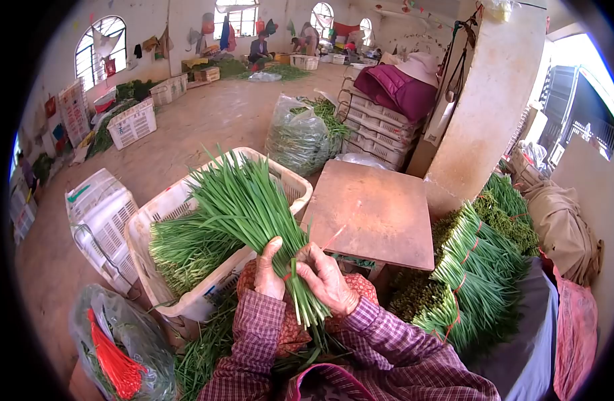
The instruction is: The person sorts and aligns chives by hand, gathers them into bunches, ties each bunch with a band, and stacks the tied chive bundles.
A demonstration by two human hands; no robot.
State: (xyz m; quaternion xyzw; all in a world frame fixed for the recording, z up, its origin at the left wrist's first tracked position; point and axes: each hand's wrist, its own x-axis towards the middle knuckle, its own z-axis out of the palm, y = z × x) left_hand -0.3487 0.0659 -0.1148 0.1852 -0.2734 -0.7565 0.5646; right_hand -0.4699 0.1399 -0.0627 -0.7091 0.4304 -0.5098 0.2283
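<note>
A thick bunch of green garlic chives point(243, 194) slants across my lap, leaf tips toward the crate and pale cut stems toward me. My left hand point(271, 271) is closed around its left side, thumb on top. On the stems' right side, my right hand point(328, 279) is closed, its fingers pinching a thin red tie point(335, 236) whose loose end sticks up. A bit of red shows against the stems between the hands. Just beyond is a white plastic crate point(141, 248) with more chives point(198, 250) lying in it.
A square brown board point(370, 210) stands ahead-right. Red-tied chive bundles point(480, 274) are stacked at the right by a pillar point(487, 100). A plastic bag with red ties point(113, 361) lies front left. Farther off are a bag of greens point(300, 137), stacked crates point(377, 123) and seated people.
</note>
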